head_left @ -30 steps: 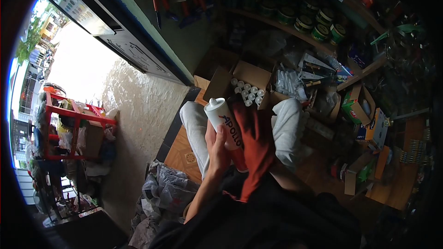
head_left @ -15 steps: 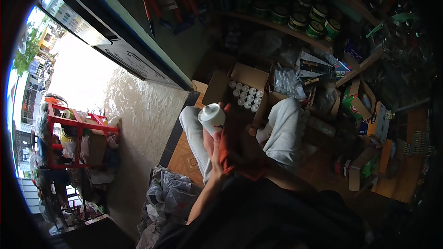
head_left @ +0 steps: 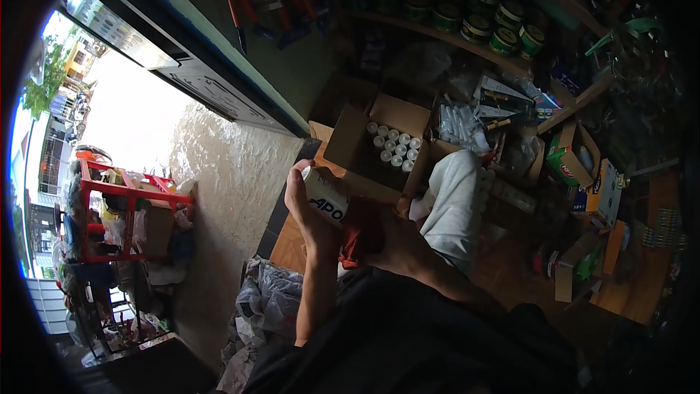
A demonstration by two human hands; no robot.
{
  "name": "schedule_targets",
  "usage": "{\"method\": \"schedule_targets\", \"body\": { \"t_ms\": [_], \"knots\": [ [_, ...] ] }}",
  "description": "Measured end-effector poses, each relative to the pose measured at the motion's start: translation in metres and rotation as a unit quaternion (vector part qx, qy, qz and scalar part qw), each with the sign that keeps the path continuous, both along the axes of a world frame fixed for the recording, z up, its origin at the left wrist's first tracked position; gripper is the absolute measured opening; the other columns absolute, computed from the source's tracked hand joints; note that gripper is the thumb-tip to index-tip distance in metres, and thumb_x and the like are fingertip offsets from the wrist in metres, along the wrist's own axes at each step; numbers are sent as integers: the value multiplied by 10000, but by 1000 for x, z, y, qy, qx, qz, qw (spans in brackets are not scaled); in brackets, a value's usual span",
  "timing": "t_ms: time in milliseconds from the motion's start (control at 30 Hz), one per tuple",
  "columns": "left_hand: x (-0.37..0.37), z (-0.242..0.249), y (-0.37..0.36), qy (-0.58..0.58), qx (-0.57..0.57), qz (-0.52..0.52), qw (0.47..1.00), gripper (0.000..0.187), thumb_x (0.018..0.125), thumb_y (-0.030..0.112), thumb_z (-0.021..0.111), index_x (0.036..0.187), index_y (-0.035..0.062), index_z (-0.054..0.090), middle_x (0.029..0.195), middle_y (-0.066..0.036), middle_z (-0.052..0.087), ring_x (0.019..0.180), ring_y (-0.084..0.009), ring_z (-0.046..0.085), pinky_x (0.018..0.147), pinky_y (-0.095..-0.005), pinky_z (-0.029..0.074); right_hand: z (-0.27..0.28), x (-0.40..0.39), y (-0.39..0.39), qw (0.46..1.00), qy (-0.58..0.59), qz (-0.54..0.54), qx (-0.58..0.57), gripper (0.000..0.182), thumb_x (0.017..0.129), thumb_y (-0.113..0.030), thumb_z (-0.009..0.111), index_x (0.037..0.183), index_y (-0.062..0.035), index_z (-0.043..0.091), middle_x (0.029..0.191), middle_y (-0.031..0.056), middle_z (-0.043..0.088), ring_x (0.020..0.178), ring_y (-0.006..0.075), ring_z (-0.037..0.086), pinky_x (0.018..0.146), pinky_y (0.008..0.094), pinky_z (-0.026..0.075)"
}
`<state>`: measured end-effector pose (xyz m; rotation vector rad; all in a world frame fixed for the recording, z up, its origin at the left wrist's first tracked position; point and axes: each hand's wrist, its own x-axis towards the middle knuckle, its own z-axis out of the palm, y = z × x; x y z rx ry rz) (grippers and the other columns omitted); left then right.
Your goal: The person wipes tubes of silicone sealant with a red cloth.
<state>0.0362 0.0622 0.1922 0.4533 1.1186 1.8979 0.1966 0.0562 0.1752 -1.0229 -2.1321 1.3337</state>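
My left hand (head_left: 306, 208) grips the top end of a white sealant cartridge (head_left: 326, 195) with dark lettering, held over my lap. My right hand (head_left: 394, 237) presses a red cloth (head_left: 357, 237) around the cartridge's lower end. Just beyond my knees an open cardboard box (head_left: 350, 138) holds several more white cartridges (head_left: 394, 144) standing upright. My legs in light trousers (head_left: 452, 197) stretch toward the box.
Shelves (head_left: 467, 36) with green-lidded tins line the back wall. Small cartons (head_left: 576, 153) and packets crowd the floor to the right. A crumpled plastic bag (head_left: 266, 299) lies at my left. A red rack (head_left: 124, 204) stands outside on the pavement.
The cartridge has tipped and turned so its lettering shows again. My left hand has slid up over its top, and the red cloth is bunched lower under my right hand.
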Motion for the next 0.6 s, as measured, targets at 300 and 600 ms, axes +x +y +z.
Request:
{"method": "schedule_targets", "body": {
  "t_ms": [300, 600],
  "knots": [
    [13, 10, 1, -118, 219, -279, 927, 430, 988, 492, 347, 1009, 88, 493, 673, -20, 412, 511, -139, 412, 477, -289, 377, -94, 29, 16, 891, 85, 184, -407, 624, 733, -316, 824, 1209, 1, 574, 1032, 154, 670, 1025, 278, 667, 870, 371, 539],
    [26, -12, 14, 94, -6, 69, 993, 357, 1006, 450, 450, 1025, 98, 510, 734, -33, 518, 649, -149, 545, 590, -288, 486, 2, 5, 33, 998, 58, 9, 15, 396, 767, -270, 786, 1022, -2, 644, 912, 165, 685, 921, 300, 683, 831, 373, 538]
  ]
}}
